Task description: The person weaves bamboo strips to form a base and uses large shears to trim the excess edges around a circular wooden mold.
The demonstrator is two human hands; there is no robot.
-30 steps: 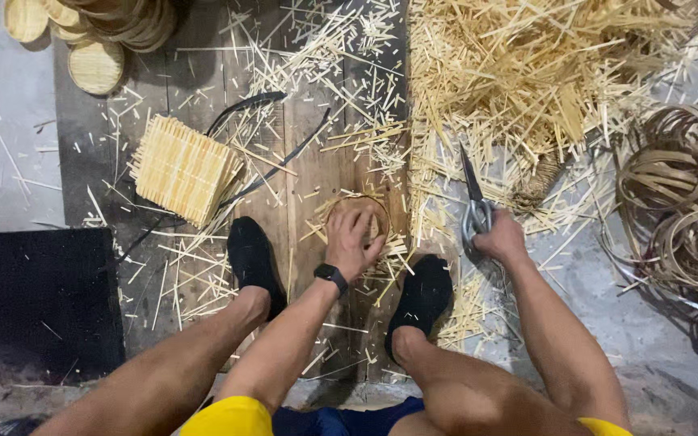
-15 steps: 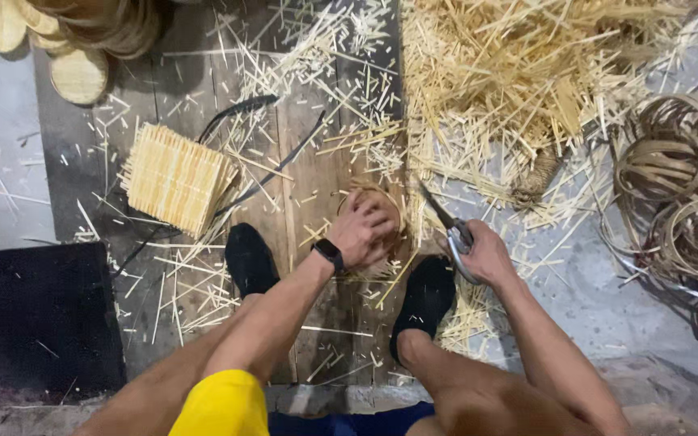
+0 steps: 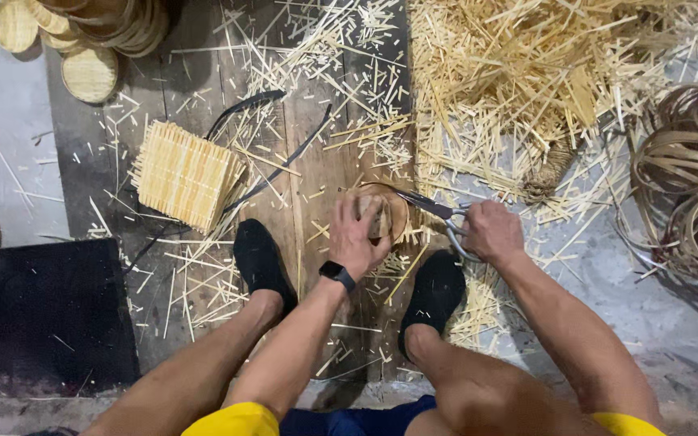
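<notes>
Head view: scissors (image 3: 434, 211) blades pointing left

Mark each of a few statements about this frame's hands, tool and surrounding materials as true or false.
1. The right hand holds scissors whose blades point at the round woven piece. True.
2. The left hand rests on the square woven mat. False: it presses on the round woven piece; the mat lies apart, further left.
3. A smartwatch sits on the left wrist. True.
4. The coiled strips lie on the left side of the view. False: they lie at the right edge.
5. Both feet are bare. False: both wear black socks.
</notes>
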